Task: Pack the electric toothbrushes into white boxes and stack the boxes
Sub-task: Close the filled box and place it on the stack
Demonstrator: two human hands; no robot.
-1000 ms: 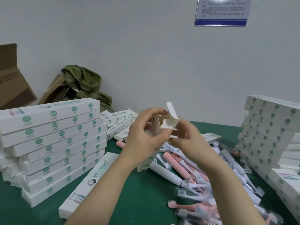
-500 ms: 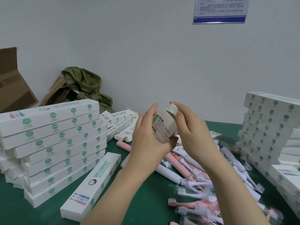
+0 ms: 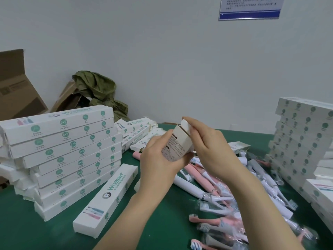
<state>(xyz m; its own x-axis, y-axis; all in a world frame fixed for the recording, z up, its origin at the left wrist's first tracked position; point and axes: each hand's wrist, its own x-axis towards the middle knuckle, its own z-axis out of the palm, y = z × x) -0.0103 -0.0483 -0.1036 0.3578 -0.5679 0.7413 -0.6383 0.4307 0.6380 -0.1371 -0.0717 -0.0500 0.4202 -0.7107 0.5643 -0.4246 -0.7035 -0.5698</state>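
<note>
I hold a white box (image 3: 177,143) up over the green table, its printed side facing me and its top end raised. My left hand (image 3: 158,159) grips the box's lower body. My right hand (image 3: 209,145) pinches the small end flap (image 3: 185,124) at the top. Below my hands lies a heap of pink and white electric toothbrushes (image 3: 216,192), some in clear wrap. One closed white box (image 3: 108,197) lies flat on the table to the left. A stack of packed boxes (image 3: 63,150) stands at left, another stack (image 3: 302,141) at right.
Loose flat boxes (image 3: 137,130) lie behind my hands. A brown carton (image 3: 14,87) and a green cloth (image 3: 97,89) on cardboard sit at the back left against the white wall. Green table surface (image 3: 27,226) shows at the front left.
The box has turned from open end toward me to printed side toward me. My right hand has moved onto the top flap and is folding it down.
</note>
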